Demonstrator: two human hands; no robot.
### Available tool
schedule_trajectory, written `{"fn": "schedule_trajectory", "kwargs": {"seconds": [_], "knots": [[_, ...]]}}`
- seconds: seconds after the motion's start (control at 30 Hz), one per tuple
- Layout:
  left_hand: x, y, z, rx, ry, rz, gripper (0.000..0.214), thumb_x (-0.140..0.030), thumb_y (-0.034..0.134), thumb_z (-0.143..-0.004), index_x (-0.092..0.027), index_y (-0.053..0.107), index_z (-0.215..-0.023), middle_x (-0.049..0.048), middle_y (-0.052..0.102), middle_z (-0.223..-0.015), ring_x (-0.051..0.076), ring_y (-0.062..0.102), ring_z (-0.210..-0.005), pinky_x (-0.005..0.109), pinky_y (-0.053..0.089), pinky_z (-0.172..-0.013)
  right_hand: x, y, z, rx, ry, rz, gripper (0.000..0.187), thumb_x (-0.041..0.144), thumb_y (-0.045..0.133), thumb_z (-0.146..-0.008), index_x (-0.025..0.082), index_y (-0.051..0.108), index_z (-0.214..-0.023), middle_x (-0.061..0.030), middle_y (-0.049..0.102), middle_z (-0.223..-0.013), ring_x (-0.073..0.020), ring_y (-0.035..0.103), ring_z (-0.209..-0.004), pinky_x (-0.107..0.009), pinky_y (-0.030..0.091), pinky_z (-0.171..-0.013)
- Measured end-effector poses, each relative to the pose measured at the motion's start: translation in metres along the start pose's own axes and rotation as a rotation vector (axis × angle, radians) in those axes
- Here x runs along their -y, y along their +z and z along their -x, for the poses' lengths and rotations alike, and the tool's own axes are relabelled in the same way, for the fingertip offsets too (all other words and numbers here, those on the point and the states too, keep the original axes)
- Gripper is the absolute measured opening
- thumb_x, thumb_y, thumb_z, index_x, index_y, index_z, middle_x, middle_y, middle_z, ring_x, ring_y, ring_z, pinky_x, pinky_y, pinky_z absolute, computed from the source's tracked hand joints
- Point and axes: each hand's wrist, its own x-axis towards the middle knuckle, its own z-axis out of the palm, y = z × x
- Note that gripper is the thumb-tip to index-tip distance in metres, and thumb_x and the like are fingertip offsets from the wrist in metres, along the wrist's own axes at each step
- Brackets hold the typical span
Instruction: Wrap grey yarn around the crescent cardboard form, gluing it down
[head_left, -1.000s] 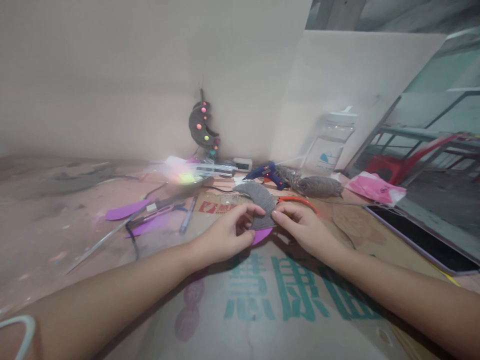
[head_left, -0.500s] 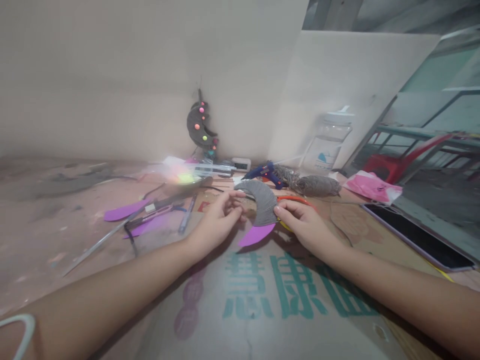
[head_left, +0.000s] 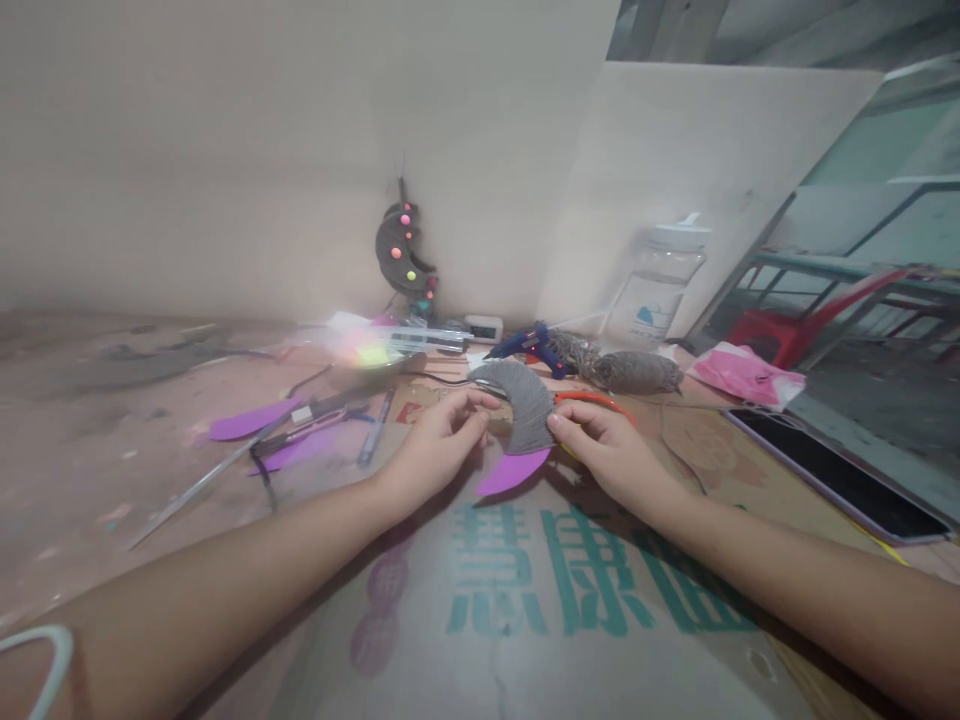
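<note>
A crescent [head_left: 531, 408] is held between the person's hands above the printed cardboard [head_left: 570, 665]. Grey yarn in close, neat rows covers most of its curve, while the lower end remains bare, a smooth purple point [head_left: 514, 472] aimed left. The right hand's [head_left: 611, 445] grip is clamped on the crescent's outer edge. The left hand [head_left: 439, 440] curls near the inner curve; whether its grip is closed on anything cannot be told.

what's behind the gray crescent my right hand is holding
Beyond the crescent lies a glue gun; past the crescent's right edge shows an orange handle, partly hidden by your right hand. Whatever the crescent itself covers can't be seen.
</note>
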Motion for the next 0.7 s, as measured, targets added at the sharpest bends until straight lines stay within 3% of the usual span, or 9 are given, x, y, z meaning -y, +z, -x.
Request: {"fn": "schedule_trajectory", "kwargs": {"seconds": [0.2, 0.27, 0.37, 0.43, 0.57, 0.7], "knots": [[0.007, 0.002, -0.005, 0.058, 0.118, 0.046, 0.014, -0.024, 0.055, -0.084, -0.017, 0.057, -0.097, 0.0020, 0.063, -0.086, 0.014, 0.059, -0.080, 0.027, 0.045, -0.075, 0.004, -0.001, 0.000, 0.050, -0.090, 0.076, 0.029, 0.039, 0.048, -0.091, 0.018, 0.058, -0.074, -0.0019, 0.058, -0.076, -0.0162, 0.054, -0.075, -0.027, 0.042, -0.070], [0.007, 0.001, -0.006, 0.109, 0.114, 0.044, 0.010, -0.027, 0.054, -0.086, -0.018, 0.057, -0.089, 0.0006, 0.061, -0.078, 0.014, 0.058, -0.073, 0.027, 0.045, -0.072, 0.006, -0.001, 0.001, 0.066, -0.141, 0.120, 0.029, 0.037, 0.047, -0.092, 0.018, 0.058, -0.072, -0.0022, 0.058, -0.077, -0.0167, 0.054, -0.078, -0.028, 0.041, -0.072], [0.004, 0.000, -0.004, 0.149, 0.116, 0.043, 0.027, -0.037, 0.045, -0.092, -0.018, 0.055, -0.076, -0.0003, 0.059, -0.070, 0.013, 0.055, -0.066, 0.026, 0.044, -0.068, 0.006, 0.000, 0.000, 0.064, -0.177, 0.159, 0.030, 0.035, 0.048, -0.092, 0.019, 0.054, -0.068, -0.0015, 0.057, -0.075, -0.0163, 0.054, -0.076, -0.028, 0.041, -0.072], [0.000, -0.001, -0.002, 0.138, 0.113, -0.019, 0.036, -0.044, 0.044, -0.092, -0.017, 0.055, -0.070, 0.0002, 0.058, -0.067, 0.014, 0.055, -0.066, 0.026, 0.043, -0.066, 0.005, 0.001, 0.000, 0.069, -0.186, 0.174, 0.030, 0.034, 0.048, -0.093, 0.019, 0.054, -0.068, -0.0013, 0.058, -0.075, -0.0162, 0.054, -0.076, -0.028, 0.041, -0.072], [-0.006, -0.002, 0.000, 0.055, 0.018, -0.223, 0.037, -0.051, 0.057, -0.081, -0.017, 0.057, -0.068, 0.0009, 0.059, -0.067, 0.017, 0.056, -0.068, 0.028, 0.042, -0.065, 0.005, 0.002, 0.000, 0.112, -0.204, 0.177, 0.030, 0.035, 0.046, -0.095, 0.019, 0.056, -0.072, -0.0016, 0.059, -0.077, -0.0158, 0.056, -0.077, -0.028, 0.042, -0.074], [-0.007, -0.002, -0.002, -0.005, 0.013, -0.250, 0.036, -0.050, 0.056, -0.081, -0.018, 0.055, -0.065, -0.0003, 0.057, -0.066, 0.017, 0.055, -0.070, 0.027, 0.041, -0.065, 0.007, 0.001, 0.001, 0.094, -0.239, 0.188, 0.033, 0.033, 0.041, -0.098, 0.018, 0.058, -0.073, -0.0028, 0.062, -0.080, -0.0164, 0.057, -0.082, -0.029, 0.043, -0.077]]}}
